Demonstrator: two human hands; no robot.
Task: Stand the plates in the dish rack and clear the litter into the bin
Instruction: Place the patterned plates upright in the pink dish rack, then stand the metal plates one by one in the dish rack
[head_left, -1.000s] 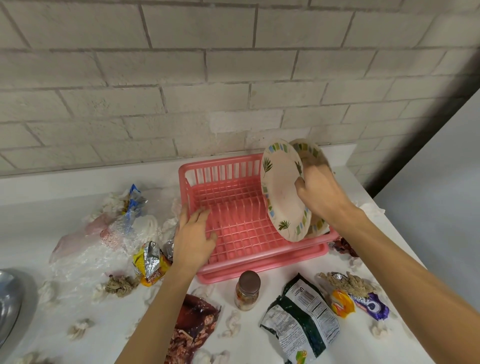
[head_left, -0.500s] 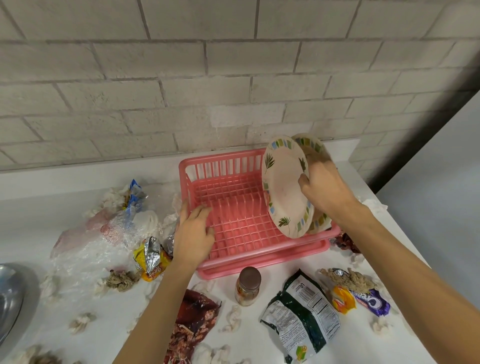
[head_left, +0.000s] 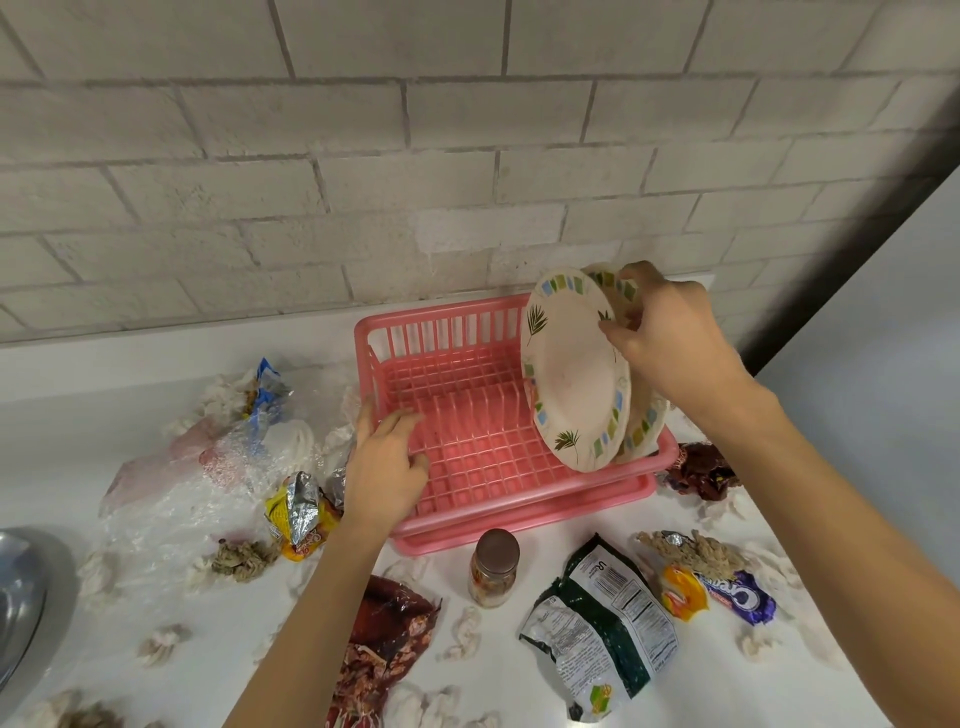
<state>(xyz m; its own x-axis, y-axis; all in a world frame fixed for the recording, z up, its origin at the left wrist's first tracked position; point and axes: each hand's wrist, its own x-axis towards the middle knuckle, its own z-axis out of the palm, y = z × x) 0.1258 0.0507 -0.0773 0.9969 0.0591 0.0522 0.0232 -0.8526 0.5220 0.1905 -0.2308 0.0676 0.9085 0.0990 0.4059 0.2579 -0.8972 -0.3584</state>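
Plates (head_left: 574, 374) judged stiff, slippery, breakable; top rim is pinched by the right hand (head_left: 670, 338). Rack (head_left: 447, 332) is touched by the relaxed left hand (head_left: 384, 467).

Glossy pink plastic dish rack (head_left: 467, 447), crinkled clear plastic film (head_left: 171, 499), foil-lined wrapper (head_left: 298, 512), matt brick wall (head_left: 363, 182)

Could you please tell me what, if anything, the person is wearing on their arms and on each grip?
Nothing that shows. The left forearm and right forearm are bare right to the picture's edge, with no sleeves in view. The left grip and right grip are ungloved bare hands; I can see no rings, watch, bracelet, bandage or markings.
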